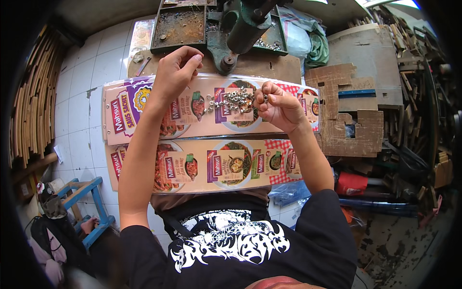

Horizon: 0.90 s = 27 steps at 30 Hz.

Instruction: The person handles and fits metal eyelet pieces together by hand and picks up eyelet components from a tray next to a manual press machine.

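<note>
Currently:
eyelets [231, 100]: small silver metal rings, heaped frame centre, too many to count
left hand [175, 72]: fingers pinched, contents hidden
right hand [279, 107]: pinching one eyelet
printed strips [144, 103]: two

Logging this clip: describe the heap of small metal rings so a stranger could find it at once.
Start at the long printed banner lying across the workbench below the green press. The metal rings sit near its middle, just left of the right hand. They are the only shiny silver cluster on the colourful print.

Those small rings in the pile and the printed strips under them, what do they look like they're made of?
Small rings: probably metal eyelets, silvery with bright glints. Printed strips: likely glossy laminated card or plastic, judging by the sheen and flat, stiff edges. The right hand pinches one ring in its fingers.
</note>
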Motion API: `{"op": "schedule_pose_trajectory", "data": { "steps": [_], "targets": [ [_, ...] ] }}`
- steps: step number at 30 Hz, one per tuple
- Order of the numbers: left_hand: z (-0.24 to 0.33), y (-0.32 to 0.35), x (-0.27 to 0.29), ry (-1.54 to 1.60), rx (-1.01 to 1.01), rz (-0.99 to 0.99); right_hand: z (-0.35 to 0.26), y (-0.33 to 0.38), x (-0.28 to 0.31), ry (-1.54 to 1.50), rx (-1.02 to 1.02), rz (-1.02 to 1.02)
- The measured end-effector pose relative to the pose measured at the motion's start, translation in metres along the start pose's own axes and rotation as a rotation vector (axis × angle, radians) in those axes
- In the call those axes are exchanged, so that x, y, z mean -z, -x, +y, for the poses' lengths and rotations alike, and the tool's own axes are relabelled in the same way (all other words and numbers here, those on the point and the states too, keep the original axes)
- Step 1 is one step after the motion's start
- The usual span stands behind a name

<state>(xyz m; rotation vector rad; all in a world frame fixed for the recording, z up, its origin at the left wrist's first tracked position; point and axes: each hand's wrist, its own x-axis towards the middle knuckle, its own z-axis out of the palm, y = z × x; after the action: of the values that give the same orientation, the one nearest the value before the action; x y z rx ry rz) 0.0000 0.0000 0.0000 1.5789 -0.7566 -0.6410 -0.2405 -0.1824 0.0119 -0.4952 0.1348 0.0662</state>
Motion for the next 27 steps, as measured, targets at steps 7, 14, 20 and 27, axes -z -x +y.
{"op": "schedule_pose_trajectory", "data": {
  "steps": [7, 14, 20, 27],
  "targets": [
    [0.001, 0.003, 0.001, 0.007, 0.000, -0.008, 0.008, 0.002, -0.009, -0.023, 0.006, 0.085],
    [0.002, 0.002, 0.001, 0.001, -0.005, -0.006, 0.003, -0.001, -0.018, 0.216, 0.032, 0.386],
    [0.001, 0.000, 0.000, 0.009, -0.009, -0.009, 0.000, -0.003, -0.024, 0.568, 0.096, 0.524],
    [0.000, 0.000, -0.002, -0.004, -0.014, -0.010, 0.001, -0.002, -0.024, 0.681, 0.129, 0.493]
  ]
}}
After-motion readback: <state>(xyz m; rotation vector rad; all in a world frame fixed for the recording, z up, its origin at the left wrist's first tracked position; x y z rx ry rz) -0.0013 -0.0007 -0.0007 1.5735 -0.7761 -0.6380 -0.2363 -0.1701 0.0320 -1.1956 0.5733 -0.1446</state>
